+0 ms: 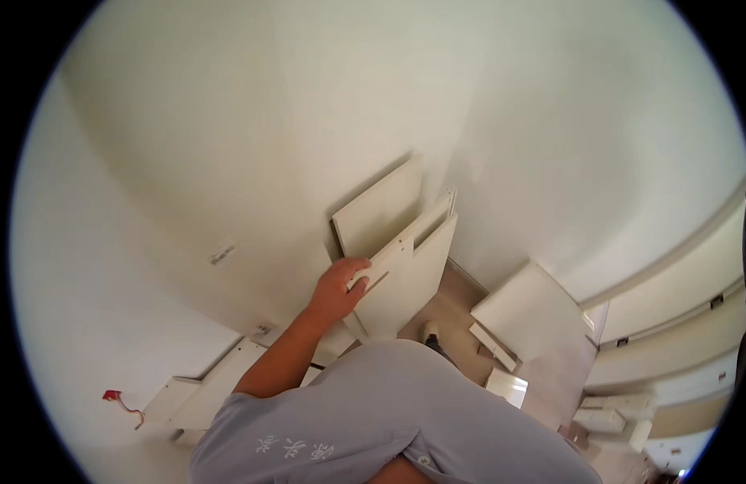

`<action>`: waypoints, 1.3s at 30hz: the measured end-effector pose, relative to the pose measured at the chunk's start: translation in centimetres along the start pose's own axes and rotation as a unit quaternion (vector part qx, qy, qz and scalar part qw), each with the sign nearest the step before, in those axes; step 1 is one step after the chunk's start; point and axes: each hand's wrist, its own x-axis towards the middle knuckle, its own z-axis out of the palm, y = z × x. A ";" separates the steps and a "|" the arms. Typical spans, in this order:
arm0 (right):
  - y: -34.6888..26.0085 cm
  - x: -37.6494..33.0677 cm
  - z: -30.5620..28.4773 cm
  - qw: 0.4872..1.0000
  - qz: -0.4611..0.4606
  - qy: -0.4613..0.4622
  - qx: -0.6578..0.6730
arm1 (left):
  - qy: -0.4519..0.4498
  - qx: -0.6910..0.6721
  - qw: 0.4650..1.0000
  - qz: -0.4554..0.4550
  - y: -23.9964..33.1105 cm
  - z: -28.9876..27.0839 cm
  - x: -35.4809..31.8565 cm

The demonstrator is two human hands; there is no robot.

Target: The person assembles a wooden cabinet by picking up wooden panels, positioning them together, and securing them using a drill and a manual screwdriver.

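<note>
My left hand [339, 292] is closed on the upper left corner of a white furniture panel [413, 282], thumb on the near face and fingers over the top edge. The panel stands upright and tilted, with small holes near its top edge. Just behind it is a second narrow white board edge [428, 214]; whether the hand grips both cannot be made out. A further white panel [379, 208] leans against the wall beyond. My right hand does not show; my grey shirt covers the lower part of the view.
To the right, a white panel [528, 310] leans by the wall above a narrow strip [493, 347]. White boards [215, 385] lie at lower left, near a red connector [112, 395] on wires. My shoe [431, 329] is on the floor. Several white pieces [615, 415] are stacked at lower right.
</note>
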 end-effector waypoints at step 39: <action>-51.1 15.2 -53.3 0.808 -0.583 0.071 -0.045 | 0.144 0.381 0.900 -0.158 2.1 15.7 6.8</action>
